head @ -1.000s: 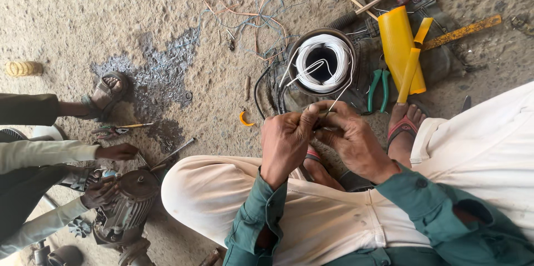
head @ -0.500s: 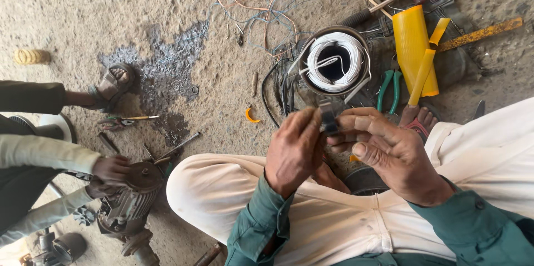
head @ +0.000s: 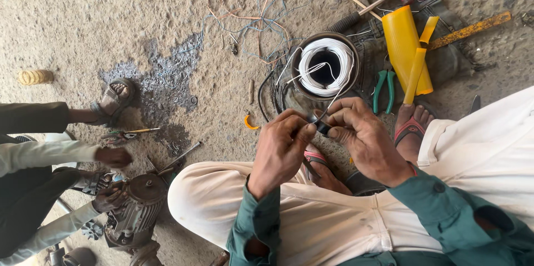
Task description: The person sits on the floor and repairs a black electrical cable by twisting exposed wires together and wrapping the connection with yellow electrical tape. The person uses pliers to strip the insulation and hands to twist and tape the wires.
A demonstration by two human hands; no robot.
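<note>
A small dark tape-like piece (head: 321,127) is sitting pinched between both hands, just above the person's cream-trousered knee (head: 233,205). The left hand (head: 281,149) is gripping its near end with thumb and fingertips, and the right hand (head: 364,138) is clamping the other end, the two hands touching at the piece. A thin white wire (head: 334,99) is running from the piece up to a round dark can holding a coil of white wire (head: 325,66), just beyond the hands. Right of the coil, green-handled pliers (head: 384,89) are lying beside a yellow rolled plastic sheet (head: 405,43) and a wooden-handled hammer (head: 375,0). Far left of the hands, another person's hand (head: 114,157) is hovering over a grey electric motor (head: 136,210).
</note>
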